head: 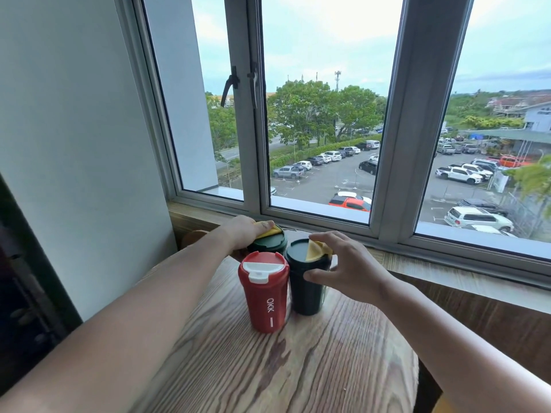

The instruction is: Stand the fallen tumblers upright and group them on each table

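Note:
Three tumblers stand upright close together on the round wooden table [298, 368]. The red tumbler [267, 305] with a white lid is nearest me. Behind it stands a dark green tumbler [269, 244] with a yellow lid flap; my left hand [247, 229] rests over its top and grips it. To the right stands another dark green tumbler [304, 290] with a yellow flap. My right hand [346, 266] wraps around its upper right side, thumb on the body and fingers at the lid.
A wooden sill [432, 272] runs under the large window [316, 114] just behind the table. A white wall [74, 129] is at the left. A rounded wooden object [193, 235] shows behind my left wrist.

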Demonstrator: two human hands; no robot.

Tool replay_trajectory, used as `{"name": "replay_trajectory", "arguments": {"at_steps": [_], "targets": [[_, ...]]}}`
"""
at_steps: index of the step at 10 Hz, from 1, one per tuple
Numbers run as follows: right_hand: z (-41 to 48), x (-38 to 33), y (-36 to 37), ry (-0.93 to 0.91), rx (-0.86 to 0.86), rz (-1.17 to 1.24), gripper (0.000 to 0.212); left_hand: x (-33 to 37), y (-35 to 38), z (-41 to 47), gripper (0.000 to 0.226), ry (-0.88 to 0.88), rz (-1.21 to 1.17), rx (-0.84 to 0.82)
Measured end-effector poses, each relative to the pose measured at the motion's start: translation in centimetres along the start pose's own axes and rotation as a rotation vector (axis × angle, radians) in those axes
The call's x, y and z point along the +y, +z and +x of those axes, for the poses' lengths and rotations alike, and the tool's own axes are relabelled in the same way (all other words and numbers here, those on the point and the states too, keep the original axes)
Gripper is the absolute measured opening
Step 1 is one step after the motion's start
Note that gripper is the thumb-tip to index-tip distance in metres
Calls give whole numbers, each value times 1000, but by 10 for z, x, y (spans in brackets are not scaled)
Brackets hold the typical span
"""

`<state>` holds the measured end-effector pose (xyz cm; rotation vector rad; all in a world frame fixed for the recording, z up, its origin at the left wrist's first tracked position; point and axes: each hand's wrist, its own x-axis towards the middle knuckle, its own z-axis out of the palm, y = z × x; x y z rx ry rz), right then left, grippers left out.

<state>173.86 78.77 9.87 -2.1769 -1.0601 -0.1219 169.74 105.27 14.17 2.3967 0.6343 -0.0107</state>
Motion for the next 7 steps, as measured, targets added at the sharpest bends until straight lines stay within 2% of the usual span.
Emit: {"name": "replay_trajectory", "arguments": {"at_steps": [4, 6, 7], "targets": [[2, -5, -2, 41, 5, 82, 93, 0, -4, -23, 77, -7, 93, 16], [2, -14, -22, 27, 29, 81, 94, 10, -7, -39, 72, 46, 193, 130], [-5, -11, -45, 29, 84, 71, 87, 21, -12, -55, 69, 142, 187, 239]]}}
